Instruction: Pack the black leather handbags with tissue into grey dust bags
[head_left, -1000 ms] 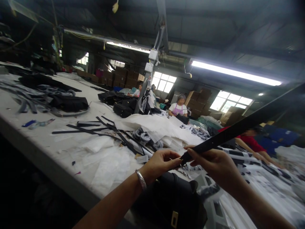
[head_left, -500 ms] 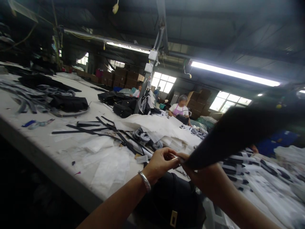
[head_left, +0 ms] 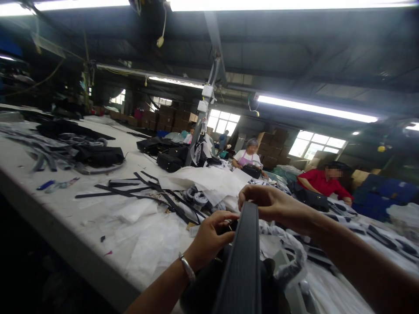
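A wide black strap [head_left: 245,257] runs toward me from between my hands, its near part hanging over a black bag [head_left: 201,290]. My right hand [head_left: 278,205] is closed on the strap's far end from above, fingers bent over it. On the strap's left side my left hand [head_left: 211,237], with a silver bangle at the wrist, pinches close to the same end. A small gold-coloured glint shows by its fingertips; the metal piece itself is mostly hidden. The strap covers much of the bag. A plastic-wrapped handle [head_left: 296,248] curves up to the right of the bag.
Thin black strips [head_left: 122,192] and white sheets [head_left: 209,181] lie across the table [head_left: 62,205]. Pliers [head_left: 62,185] are at the left, black bags [head_left: 172,157] farther back by a post. A co-worker in red [head_left: 322,183] and another in an apron [head_left: 247,159] sit opposite.
The strap has swung from pointing up and right to hanging down toward me. My right hand has risen and turned over its end. My left hand stays close by; the view has tilted up slightly.
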`<control>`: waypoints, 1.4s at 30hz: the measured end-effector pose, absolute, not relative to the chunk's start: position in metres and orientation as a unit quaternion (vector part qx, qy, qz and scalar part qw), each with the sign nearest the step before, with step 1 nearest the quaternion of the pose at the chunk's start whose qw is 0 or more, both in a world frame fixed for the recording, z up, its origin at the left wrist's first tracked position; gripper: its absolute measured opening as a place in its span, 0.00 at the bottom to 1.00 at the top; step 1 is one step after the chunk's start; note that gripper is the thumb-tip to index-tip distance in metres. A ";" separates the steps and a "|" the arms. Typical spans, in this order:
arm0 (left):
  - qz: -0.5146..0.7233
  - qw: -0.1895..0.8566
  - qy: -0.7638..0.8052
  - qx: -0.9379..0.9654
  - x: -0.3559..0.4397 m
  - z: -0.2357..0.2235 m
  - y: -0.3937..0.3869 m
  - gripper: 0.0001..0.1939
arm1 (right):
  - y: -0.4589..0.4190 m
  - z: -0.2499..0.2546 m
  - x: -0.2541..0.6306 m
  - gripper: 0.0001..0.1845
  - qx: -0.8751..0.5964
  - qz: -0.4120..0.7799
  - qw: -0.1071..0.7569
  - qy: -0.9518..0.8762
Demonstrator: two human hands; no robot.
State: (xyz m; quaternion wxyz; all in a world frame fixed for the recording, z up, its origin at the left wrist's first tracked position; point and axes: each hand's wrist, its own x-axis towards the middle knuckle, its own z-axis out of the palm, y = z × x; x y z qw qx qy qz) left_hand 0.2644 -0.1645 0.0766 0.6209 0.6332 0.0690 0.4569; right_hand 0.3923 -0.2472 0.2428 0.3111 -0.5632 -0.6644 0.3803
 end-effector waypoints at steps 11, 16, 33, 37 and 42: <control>0.470 0.601 0.048 0.645 0.261 0.072 -0.160 0.21 | -0.237 0.297 0.391 0.21 -0.504 0.356 0.360 -0.700; 0.471 0.622 0.062 0.622 0.256 0.072 -0.161 0.21 | -0.246 0.292 0.407 0.30 -0.544 0.304 0.384 -0.681; 0.514 0.643 0.127 0.553 0.266 0.059 -0.164 0.21 | -0.263 0.278 0.442 0.19 -0.729 0.105 0.069 -0.673; 0.518 0.635 0.130 0.558 0.267 0.058 -0.163 0.20 | -0.262 0.283 0.434 0.21 -0.735 0.042 0.015 -0.677; 0.523 0.614 0.147 0.573 0.265 0.064 -0.166 0.18 | -0.257 0.283 0.422 0.23 -0.722 0.003 -0.013 -0.691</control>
